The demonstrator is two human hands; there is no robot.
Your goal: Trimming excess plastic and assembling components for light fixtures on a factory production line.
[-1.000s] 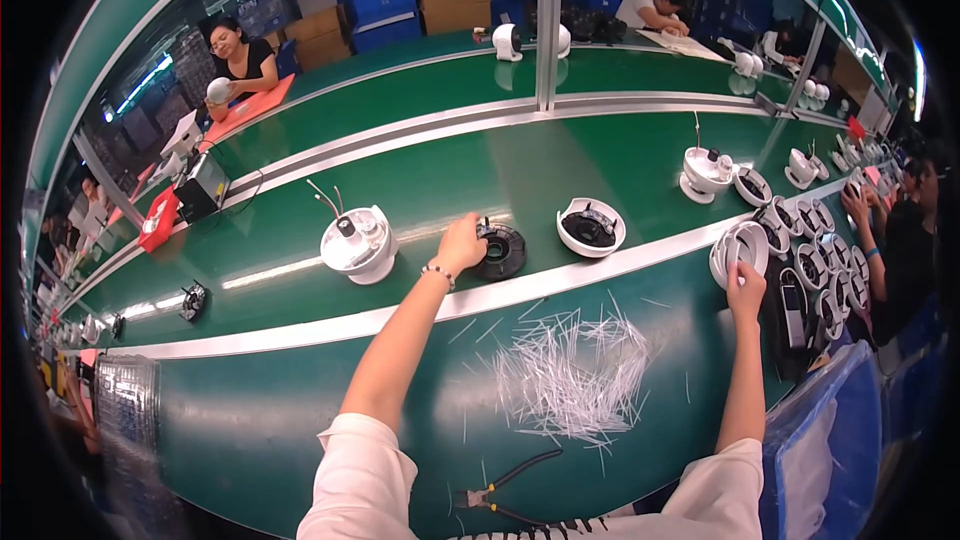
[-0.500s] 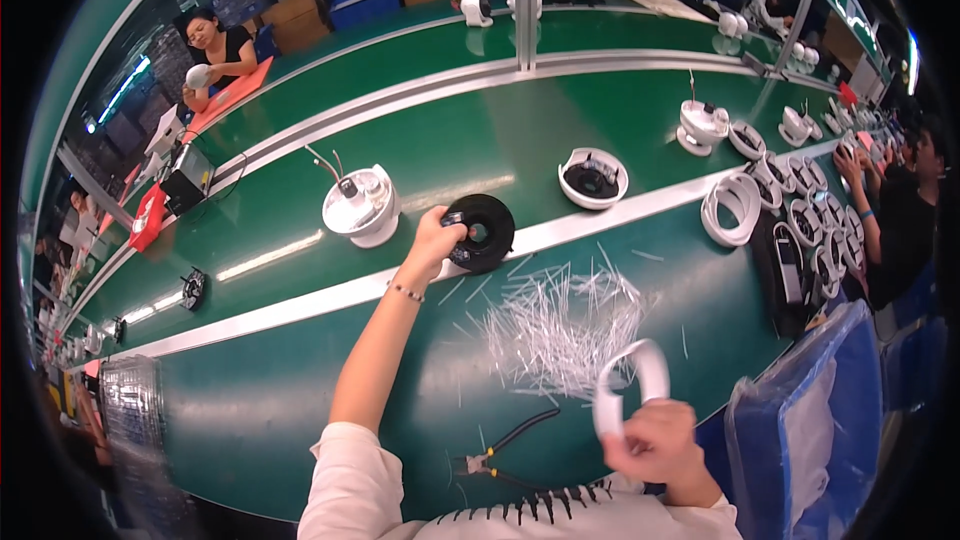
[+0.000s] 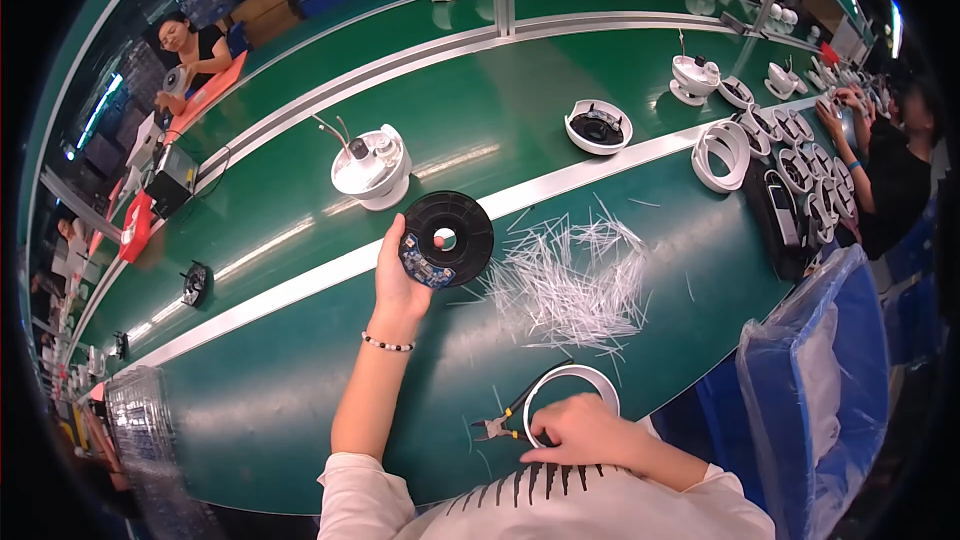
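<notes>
My left hand (image 3: 393, 285) grips a round black disc-shaped part (image 3: 466, 230) by its left edge. A hole goes through the disc's middle, and a blue circuit board (image 3: 425, 262) shows on its lower left face. Low in the view, the fingers of my right hand (image 3: 580, 428) are closed on the near left side of a white plastic ring (image 3: 602, 383). Whether the ring rests on the table or hangs just above it, I cannot tell. Diagonal cutters (image 3: 493, 428) lie beside it, their handles partly covered by the ring.
Thin white strips (image 3: 575, 280) are heaped on the table. Along the green belt (image 3: 480, 175) stand a white housing with wires (image 3: 372, 168) and a white bowl-shaped shell (image 3: 598, 127). White rings (image 3: 722, 155) are stacked at right, above a plastic-lined blue bin (image 3: 815, 370). Co-workers sit nearby.
The black disc has come nearer and turned, so its circuit board faces me. My right hand has brought the white ring down and left, over the cutters' handles. The whole view has shifted slightly.
</notes>
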